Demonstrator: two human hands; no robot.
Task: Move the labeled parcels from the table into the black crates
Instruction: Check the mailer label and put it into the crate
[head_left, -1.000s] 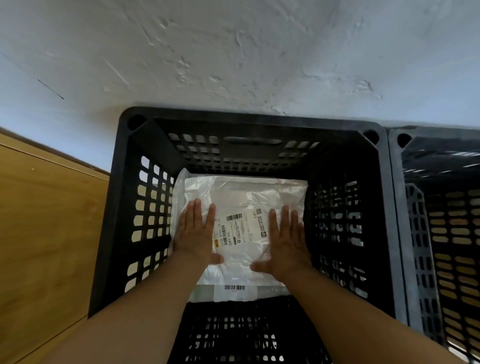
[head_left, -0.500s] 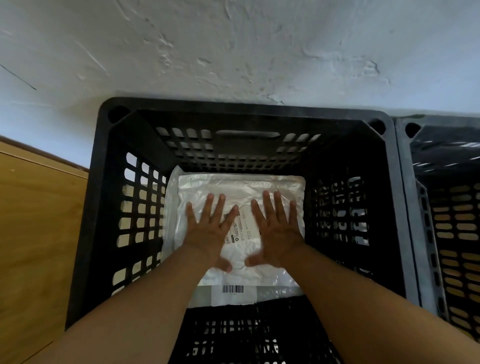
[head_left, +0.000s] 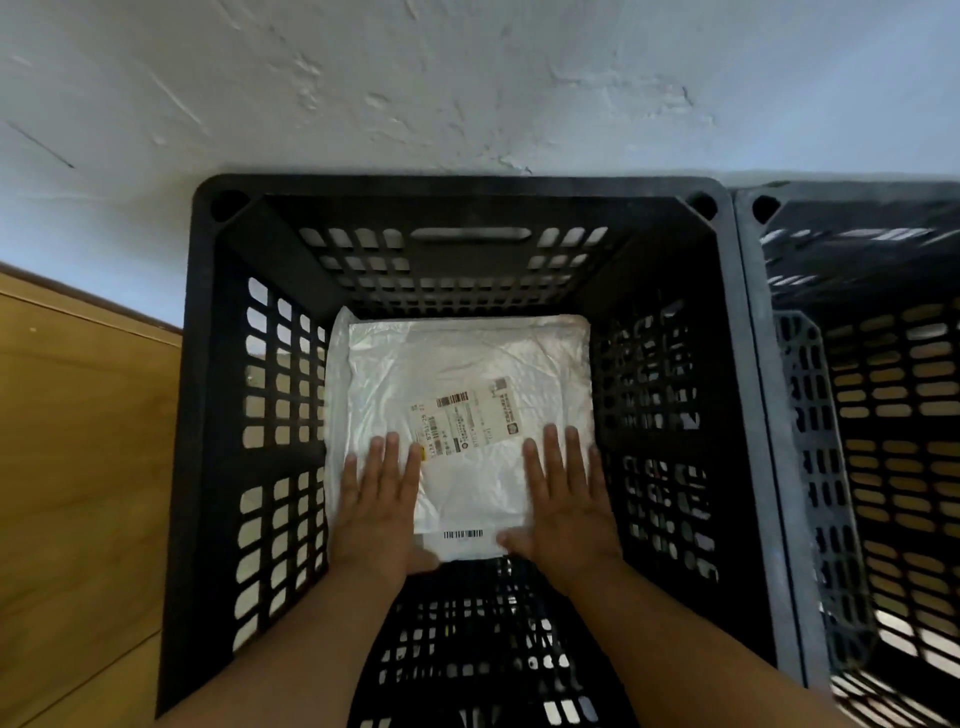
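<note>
Rough white plaster wall seen up top, lit bluish, thin dark scratch at left. Wooden panel set below wall, lower left.

Dim, cool daylight washes the far wall, leaving the crate interior in deep shadow. The white parcel shows mild sheen. Wide-angle bowing bends the edges; the right crate looks smeared.

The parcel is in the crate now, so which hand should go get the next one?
Probably either. The left hand and right hand both lie flat on the white parcel in the black crate, equally free. The next parcel is out of view.
</note>
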